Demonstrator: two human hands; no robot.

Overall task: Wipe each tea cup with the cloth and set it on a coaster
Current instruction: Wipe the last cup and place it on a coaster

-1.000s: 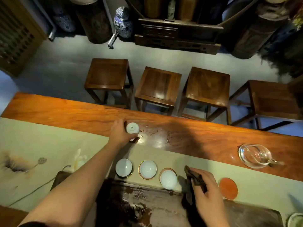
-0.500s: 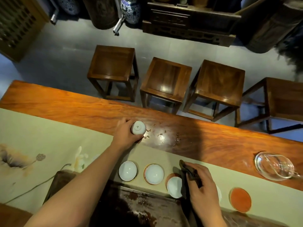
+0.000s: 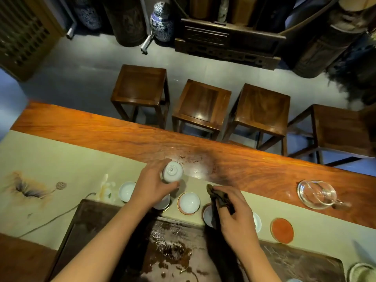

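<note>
My left hand [image 3: 151, 188] grips a small white tea cup [image 3: 172, 171], held upside down with its foot ring facing up, above the row of cups. A dark cloth [image 3: 220, 200] is bunched in my right hand [image 3: 236, 218], close to the right of that cup. Below the hands, white cups sit on coasters along the pale runner: one at the left [image 3: 126, 191], one in the middle [image 3: 189, 202], and others partly hidden by my hands. An orange coaster [image 3: 282, 230] lies bare at the right end.
A dark wet tea tray [image 3: 175, 251] lies near me. A glass pitcher [image 3: 316, 193] stands on the wooden table [image 3: 101, 133] at the right. Several wooden stools [image 3: 201, 104] line the far side.
My left hand has drawn the upturned cup back from the wet table towards me and the cloth. My right hand with the cloth has risen to meet it.
</note>
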